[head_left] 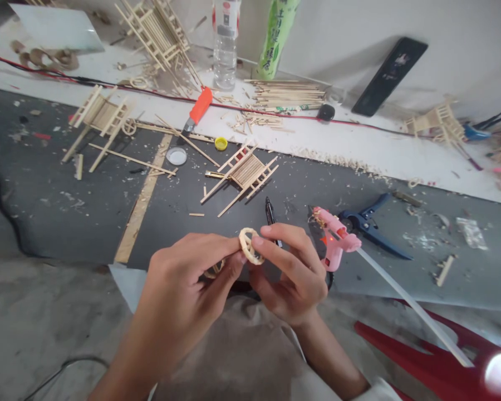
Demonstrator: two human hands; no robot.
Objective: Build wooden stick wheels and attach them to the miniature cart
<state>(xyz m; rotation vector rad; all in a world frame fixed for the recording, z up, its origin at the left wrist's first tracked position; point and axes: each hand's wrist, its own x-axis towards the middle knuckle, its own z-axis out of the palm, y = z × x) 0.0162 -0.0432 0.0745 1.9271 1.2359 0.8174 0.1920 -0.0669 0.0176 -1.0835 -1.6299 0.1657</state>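
A small pale wooden wheel is held up over the table's near edge. My left hand pinches its left side between thumb and forefinger. A second wooden wheel shows partly behind the left thumb, under the curled fingers. My right hand grips the first wheel from the right, fingertips on its rim and face. Just beyond the hands lies a black pen, partly hidden by the right fingers. Farther off rests a small cart frame made of thin wooden sticks. A pink glue gun with a long glue stick is right of my right hand.
Blue cutters lie right of the glue gun. An orange-handled knife, a yellow cap and another stick cart are farther back. A water bottle and bundled sticks stand or lie near the wall. A red-black cable crosses the table.
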